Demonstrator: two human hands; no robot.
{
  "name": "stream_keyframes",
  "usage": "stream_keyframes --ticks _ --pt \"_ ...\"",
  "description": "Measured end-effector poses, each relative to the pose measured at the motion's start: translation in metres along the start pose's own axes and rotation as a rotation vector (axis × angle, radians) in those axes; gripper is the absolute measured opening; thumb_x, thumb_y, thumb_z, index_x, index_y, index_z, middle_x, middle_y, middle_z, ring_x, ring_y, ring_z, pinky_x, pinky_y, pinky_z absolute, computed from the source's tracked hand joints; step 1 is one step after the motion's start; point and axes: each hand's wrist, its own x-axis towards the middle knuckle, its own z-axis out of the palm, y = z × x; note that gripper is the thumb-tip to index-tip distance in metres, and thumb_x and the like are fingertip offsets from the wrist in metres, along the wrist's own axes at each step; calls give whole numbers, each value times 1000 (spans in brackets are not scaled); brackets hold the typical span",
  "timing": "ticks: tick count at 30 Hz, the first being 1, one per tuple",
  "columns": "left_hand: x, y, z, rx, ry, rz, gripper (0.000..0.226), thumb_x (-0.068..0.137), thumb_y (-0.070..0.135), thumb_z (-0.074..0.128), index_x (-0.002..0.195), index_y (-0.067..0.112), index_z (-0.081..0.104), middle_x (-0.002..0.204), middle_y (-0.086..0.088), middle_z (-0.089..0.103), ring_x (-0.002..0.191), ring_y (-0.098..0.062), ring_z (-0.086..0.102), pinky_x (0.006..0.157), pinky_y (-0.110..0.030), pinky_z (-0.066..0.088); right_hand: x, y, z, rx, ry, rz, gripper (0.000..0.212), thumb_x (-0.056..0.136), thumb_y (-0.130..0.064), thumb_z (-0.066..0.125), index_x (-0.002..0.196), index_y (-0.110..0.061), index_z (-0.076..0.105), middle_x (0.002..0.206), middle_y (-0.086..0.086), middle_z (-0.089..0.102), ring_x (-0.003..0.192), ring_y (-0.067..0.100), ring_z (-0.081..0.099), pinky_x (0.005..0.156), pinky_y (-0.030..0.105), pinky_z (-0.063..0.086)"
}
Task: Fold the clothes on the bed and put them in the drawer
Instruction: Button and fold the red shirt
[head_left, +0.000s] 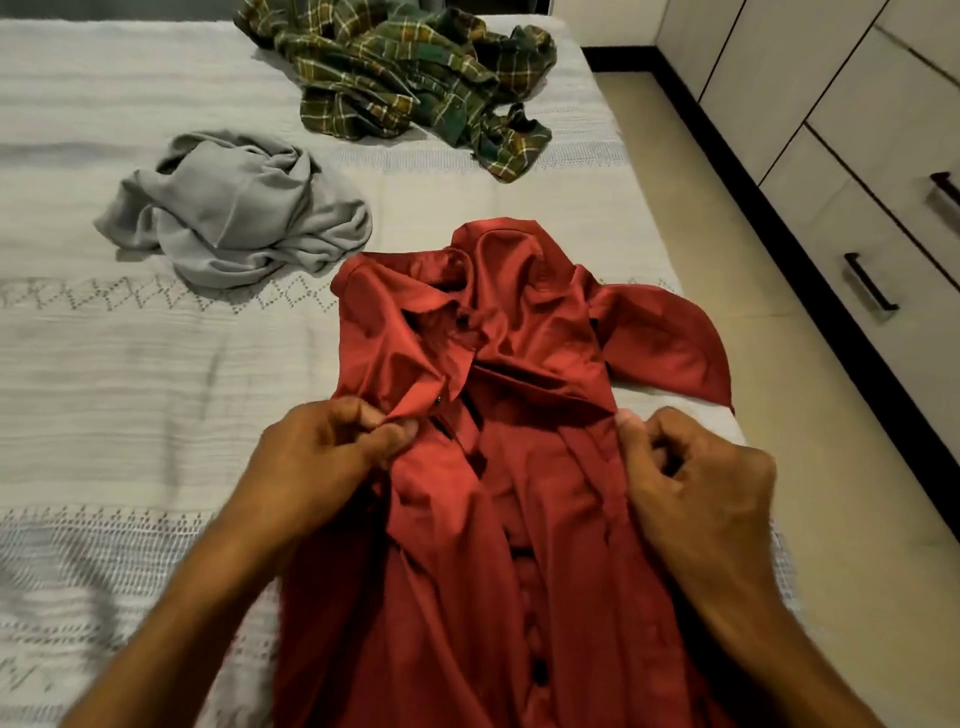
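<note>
A red satin button-up shirt (498, 364) lies on the bed (130, 389) near its right edge, collar away from me, one short sleeve spread toward the edge. My left hand (332, 457) pinches a fold of the red shirt's left front panel between thumb and fingers. My right hand (696, 478) grips the shirt's right side with curled fingers. A crumpled grey garment (234, 208) lies to the upper left. A heap of green plaid shirt (415, 78) sits at the far end of the bed.
White drawer fronts (857, 171) with dark bar handles (870, 288) run along the right wall. A strip of beige tiled floor (727, 322) separates them from the bed. The bedspread is white with woven patterned bands.
</note>
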Motion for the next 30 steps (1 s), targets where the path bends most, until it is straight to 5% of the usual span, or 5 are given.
stream_keyframes --ticks 7,14,18,24,30 --pt "-13 5 -45 560 -56 -67 8 92 35 76 84 34 74 82 11 76 76 -2 68 67 -23 48 4 -9 0 -151 -121 -110 27 86 -32 81 108 -25 66 95 -6 67 79 21 66 63 38 56" --pt "-12 50 11 608 442 765 41 91 39 60 131 30 57 131 6 55 118 -25 48 94 -37 34 27 -24 40 -369 -124 -409 19 81 -24 79 93 -13 68 83 8 63 77 35 60 62 40 45" --pt "30 62 25 1049 228 514 49 90 65 55 126 32 53 121 7 62 118 -25 53 95 -42 32 28 -19 50 -236 -99 -411 19 88 -32 68 99 -17 69 72 5 64 64 31 61 56 36 42" --pt "56 53 8 935 149 300 23 93 42 63 112 30 61 101 1 69 101 -30 67 74 -37 45 29 -13 51 -88 -236 -499 57 89 -38 69 144 -29 56 124 -3 60 82 16 62 57 33 55" --pt "72 56 -28 1046 -203 231 43 94 43 72 134 48 54 108 9 49 118 -23 57 85 -39 51 37 -23 69 -281 -42 -730 17 100 -30 68 98 -15 76 108 10 68 83 31 62 63 42 43"
